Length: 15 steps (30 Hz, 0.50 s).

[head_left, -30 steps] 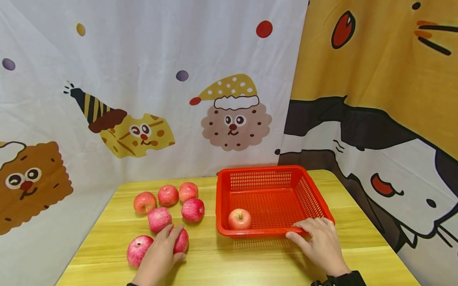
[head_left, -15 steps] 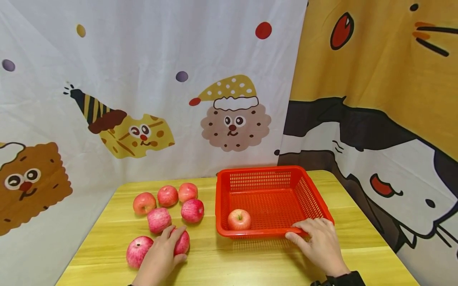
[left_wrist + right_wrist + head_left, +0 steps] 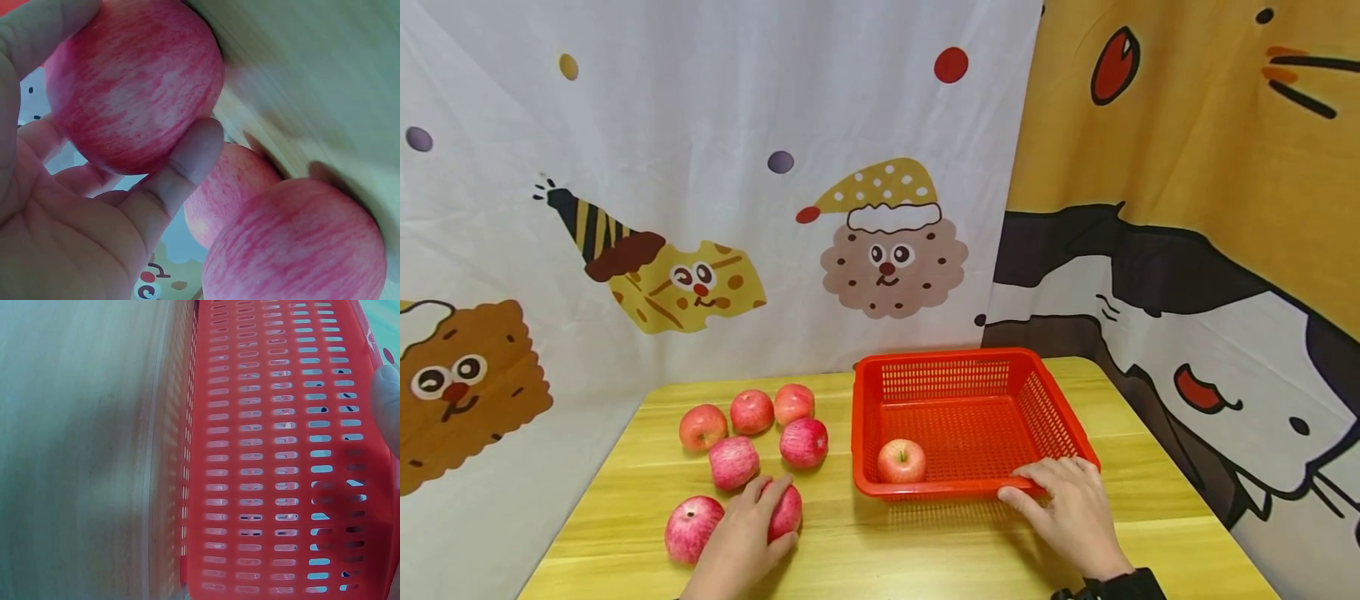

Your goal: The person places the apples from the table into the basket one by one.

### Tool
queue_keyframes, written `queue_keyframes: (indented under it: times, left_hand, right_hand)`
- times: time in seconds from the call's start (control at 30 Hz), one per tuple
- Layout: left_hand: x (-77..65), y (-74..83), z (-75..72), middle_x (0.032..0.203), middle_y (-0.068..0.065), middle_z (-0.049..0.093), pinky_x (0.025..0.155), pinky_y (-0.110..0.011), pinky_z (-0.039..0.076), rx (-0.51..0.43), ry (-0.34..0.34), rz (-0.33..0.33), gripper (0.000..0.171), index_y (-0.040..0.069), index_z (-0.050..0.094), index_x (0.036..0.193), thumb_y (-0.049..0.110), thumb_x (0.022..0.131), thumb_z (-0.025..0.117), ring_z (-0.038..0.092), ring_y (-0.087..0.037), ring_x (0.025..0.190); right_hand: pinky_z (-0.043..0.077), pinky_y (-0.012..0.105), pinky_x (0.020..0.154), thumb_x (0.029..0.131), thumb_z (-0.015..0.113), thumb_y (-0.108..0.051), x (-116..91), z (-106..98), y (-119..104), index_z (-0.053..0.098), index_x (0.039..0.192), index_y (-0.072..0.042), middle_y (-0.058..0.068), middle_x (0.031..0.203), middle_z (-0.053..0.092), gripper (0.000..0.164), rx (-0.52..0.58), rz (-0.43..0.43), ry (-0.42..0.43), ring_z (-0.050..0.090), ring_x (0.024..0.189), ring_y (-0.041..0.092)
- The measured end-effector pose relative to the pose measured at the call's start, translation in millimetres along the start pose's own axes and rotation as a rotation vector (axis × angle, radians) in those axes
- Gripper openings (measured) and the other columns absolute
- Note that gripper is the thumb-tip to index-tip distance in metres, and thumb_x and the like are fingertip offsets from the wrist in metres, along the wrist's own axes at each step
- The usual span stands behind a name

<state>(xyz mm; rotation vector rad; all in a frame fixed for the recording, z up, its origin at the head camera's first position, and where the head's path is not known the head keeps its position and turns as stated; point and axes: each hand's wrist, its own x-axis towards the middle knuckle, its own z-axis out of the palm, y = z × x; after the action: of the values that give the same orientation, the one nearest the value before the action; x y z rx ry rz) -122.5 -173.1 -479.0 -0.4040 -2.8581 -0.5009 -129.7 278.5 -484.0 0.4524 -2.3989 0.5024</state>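
Near the front of the table my left hand (image 3: 741,533) holds a red apple (image 3: 785,510). In the left wrist view, the fingers and thumb curve around that apple (image 3: 137,87), with two other apples close by. A red plastic basket (image 3: 943,487) with slotted sides stands to the right. My right hand (image 3: 1067,512) grips its front rim near the right corner, fingers over the edge and thumb outside. The right wrist view has the basket's slotted wall (image 3: 265,456) with part of a thumb (image 3: 387,403) at its rim. One paler apple (image 3: 902,462) sits inside, at the front left.
Beside my left hand lies another apple (image 3: 692,529). Behind it are several more, among them a striped one (image 3: 733,462) and a dark red one (image 3: 803,442). The wooden table (image 3: 850,558) ends at printed curtains (image 3: 760,83) behind and on the right.
My left hand has shifted slightly to the right together with the apple it holds. The right hand and the basket stay in place.
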Motion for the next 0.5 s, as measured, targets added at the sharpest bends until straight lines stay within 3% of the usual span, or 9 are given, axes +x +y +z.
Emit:
queue_keyframes:
  times: [0.3,0.5]
  left_hand:
    - [-0.2,3.7,0.4,0.128,-0.014,0.054,0.093,-0.055,0.048,-0.015,0.015,0.011,0.072,0.017,0.057,0.138,0.033,0.073,0.086,0.051,-0.033,0.112]
    - [0.1,5.1,0.6,0.127,-0.013,0.054,0.093,-0.055,0.048,-0.013,0.043,0.057,0.073,0.017,0.057,0.138,0.033,0.073,0.086,0.051,-0.032,0.112]
  right_hand:
    - [0.032,0.051,0.088,0.069,0.083,-0.05,0.3,-0.5,-1.0,0.074,0.086,-0.022,-0.01,0.083,0.068,0.034,0.007,-0.017,0.01,0.053,0.08,0.015]
    - [0.032,0.051,0.087,0.068,0.084,-0.049,-0.3,-0.2,-0.7,0.074,0.086,-0.021,-0.009,0.083,0.068,0.034,0.008,-0.019,0.018,0.054,0.08,0.016]
